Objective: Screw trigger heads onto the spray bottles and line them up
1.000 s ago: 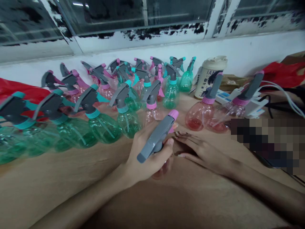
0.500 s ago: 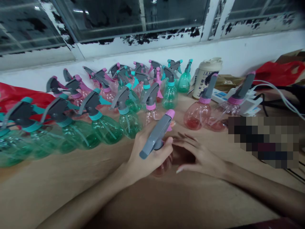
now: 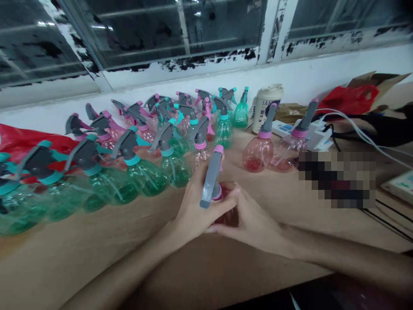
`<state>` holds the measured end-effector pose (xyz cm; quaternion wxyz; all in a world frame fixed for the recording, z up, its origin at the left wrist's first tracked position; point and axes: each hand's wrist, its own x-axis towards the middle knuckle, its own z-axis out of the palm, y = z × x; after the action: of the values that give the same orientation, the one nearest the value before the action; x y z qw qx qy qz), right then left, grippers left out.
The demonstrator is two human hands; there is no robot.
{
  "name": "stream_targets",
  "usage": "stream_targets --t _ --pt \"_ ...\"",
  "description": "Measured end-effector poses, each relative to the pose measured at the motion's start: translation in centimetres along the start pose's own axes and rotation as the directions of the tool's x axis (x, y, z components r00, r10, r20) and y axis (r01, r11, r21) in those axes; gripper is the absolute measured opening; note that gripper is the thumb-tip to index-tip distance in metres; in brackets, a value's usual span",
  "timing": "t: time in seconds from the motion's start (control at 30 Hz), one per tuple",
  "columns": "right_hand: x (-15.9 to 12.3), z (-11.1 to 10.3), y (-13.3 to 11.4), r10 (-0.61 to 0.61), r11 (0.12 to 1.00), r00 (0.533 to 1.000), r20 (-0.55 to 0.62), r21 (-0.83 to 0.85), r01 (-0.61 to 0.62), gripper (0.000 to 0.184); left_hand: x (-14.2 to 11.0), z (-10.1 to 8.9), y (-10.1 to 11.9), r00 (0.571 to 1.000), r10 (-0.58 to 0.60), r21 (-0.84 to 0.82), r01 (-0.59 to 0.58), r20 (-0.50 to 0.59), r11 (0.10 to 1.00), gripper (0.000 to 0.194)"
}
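A pink spray bottle [image 3: 226, 215] with a grey trigger head [image 3: 211, 178] and pink nozzle stands on the brown table [image 3: 97, 258] in front of me. My left hand [image 3: 196, 211] is wrapped round its neck and left side. My right hand [image 3: 250, 219] is closed round the bottle's right side, fingertips meeting the left hand's. The bottle's body is mostly hidden between both hands.
Several green and pink spray bottles [image 3: 145, 172] crowd the table's left and back below a window. Two pink bottles [image 3: 258, 150] stand at the right near a white cup [image 3: 266, 105], a power strip [image 3: 318, 133] with cables, and red bags [image 3: 350, 97].
My right hand has risen from lying flat on the table and closed round the bottle's right side. The trigger head has turned more upright. The camera has shifted a little.
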<state>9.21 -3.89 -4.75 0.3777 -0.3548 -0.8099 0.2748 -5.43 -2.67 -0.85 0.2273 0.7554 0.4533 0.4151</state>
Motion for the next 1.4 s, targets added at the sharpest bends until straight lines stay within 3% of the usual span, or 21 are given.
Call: stream_targets --t 0.17,0.27,0.37,0.5,0.67,0.9,1.2,1.27,1.4 --pt "0.4 -0.9 0.2 0.036 0.976 0.999 -0.011 -0.217 -0.038 0.052 -0.3 0.1 -0.8 0.988 0.145 0.086 -0.140 -0.050 0.986 0.060" --pt "0.9 -2.5 1.7 0.064 0.946 0.997 -0.032 -0.315 -0.071 0.044 -0.9 0.8 -2.5 0.974 0.228 0.166 -0.227 0.010 0.960 0.062" --pt "2.0 -4.0 3.6 0.027 0.868 0.995 -0.099 -0.491 -0.072 0.052 -1.6 1.7 -4.3 0.958 0.278 0.259 -0.286 0.066 0.923 0.062" --pt "4.0 -4.9 5.1 0.022 0.774 0.986 -0.163 -0.622 -0.120 0.055 -2.3 2.5 -5.6 0.962 0.259 0.298 -0.273 0.086 0.915 0.046" --pt "5.7 -5.0 4.3 0.111 0.660 0.972 -0.206 -0.716 -0.227 0.056 -2.6 2.6 -5.7 0.970 0.226 0.313 -0.243 0.090 0.918 0.034" --pt "7.2 -5.1 3.8 0.185 0.599 0.950 -0.250 -0.738 -0.311 0.053 -2.6 2.6 -5.7 0.972 0.191 0.297 -0.224 0.138 0.928 0.029" --pt "7.9 -4.6 4.3 0.191 0.613 0.942 -0.275 -0.717 -0.333 0.058 -2.5 2.6 -5.8 0.973 0.157 0.285 -0.202 0.172 0.937 0.026" --pt "7.1 -5.3 4.1 0.126 0.672 0.949 -0.288 -0.679 -0.295 0.056 -2.5 2.6 -5.8 0.973 0.150 0.283 -0.196 0.173 0.939 0.026" --pt "4.6 -8.6 4.4 -0.018 0.799 0.946 -0.323 -0.574 -0.181 0.030 -2.5 2.5 -5.8 0.975 0.142 0.273 -0.184 0.169 0.944 0.026"
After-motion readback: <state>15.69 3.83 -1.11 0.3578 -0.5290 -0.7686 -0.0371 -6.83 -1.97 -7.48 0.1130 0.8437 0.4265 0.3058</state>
